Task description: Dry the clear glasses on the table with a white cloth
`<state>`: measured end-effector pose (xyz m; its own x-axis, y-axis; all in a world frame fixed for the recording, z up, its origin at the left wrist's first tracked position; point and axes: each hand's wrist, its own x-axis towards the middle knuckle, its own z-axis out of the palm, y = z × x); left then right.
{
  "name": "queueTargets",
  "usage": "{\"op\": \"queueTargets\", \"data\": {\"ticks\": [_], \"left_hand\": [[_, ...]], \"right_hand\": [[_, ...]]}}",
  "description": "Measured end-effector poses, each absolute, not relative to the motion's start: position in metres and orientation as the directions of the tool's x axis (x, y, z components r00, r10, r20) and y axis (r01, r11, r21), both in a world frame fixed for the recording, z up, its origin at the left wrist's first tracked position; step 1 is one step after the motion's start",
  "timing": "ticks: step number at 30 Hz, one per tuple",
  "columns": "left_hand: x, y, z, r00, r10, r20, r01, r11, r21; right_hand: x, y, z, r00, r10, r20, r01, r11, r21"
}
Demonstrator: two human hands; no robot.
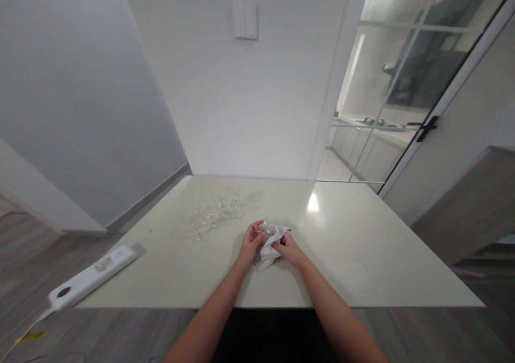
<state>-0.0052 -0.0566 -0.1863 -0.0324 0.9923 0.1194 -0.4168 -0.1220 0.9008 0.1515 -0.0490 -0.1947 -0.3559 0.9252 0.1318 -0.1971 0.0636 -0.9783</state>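
My left hand (pixel 251 241) is closed around a small clear glass (pixel 265 228) held just above the pale table (pixel 362 256). My right hand (pixel 288 247) grips a white cloth (pixel 270 242) that is pressed against and partly wrapped round the glass. Both hands meet near the middle of the table, a little toward the front edge. Several more clear glasses (pixel 213 213) stand in a cluster to the back left of my hands, apart from them.
A white power strip (pixel 94 274) lies on the floor left of the table's front corner. A white wall with a switch plate (pixel 245 21) stands behind. A glass sliding door (pixel 402 84) is at the right, with a wooden cabinet (pixel 470 207) nearer.
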Motion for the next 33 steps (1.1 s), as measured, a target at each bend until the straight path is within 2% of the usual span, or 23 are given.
{"op": "queueTargets", "data": {"ticks": [8, 15, 21, 27, 33], "left_hand": [[-0.0053, -0.0562, -0.1884, -0.012, 0.993, 0.117, -0.399, -0.112, 0.91], [-0.003, -0.0578, -0.1843, -0.085, 0.987, 0.139, -0.361, -0.16, 0.919], [-0.0041, -0.0623, -0.1813, 0.015, 0.992, 0.123, -0.42, -0.106, 0.901], [-0.0036, -0.0621, -0.181, -0.038, 0.991, 0.129, -0.348, -0.134, 0.928], [-0.0054, -0.0612, -0.1845, -0.014, 0.992, 0.125, -0.442, -0.118, 0.889]], "right_hand": [[0.1514, -0.0484, -0.194, -0.327, 0.932, 0.156, -0.21, 0.09, -0.974], [0.1505, -0.0484, -0.197, -0.366, 0.916, 0.165, -0.202, 0.095, -0.975], [0.1509, -0.048, -0.1954, -0.379, 0.911, 0.161, -0.186, 0.095, -0.978], [0.1506, -0.0486, -0.1954, -0.376, 0.913, 0.156, -0.163, 0.101, -0.982], [0.1525, -0.0451, -0.2005, -0.393, 0.907, 0.15, -0.117, 0.113, -0.987]]}}
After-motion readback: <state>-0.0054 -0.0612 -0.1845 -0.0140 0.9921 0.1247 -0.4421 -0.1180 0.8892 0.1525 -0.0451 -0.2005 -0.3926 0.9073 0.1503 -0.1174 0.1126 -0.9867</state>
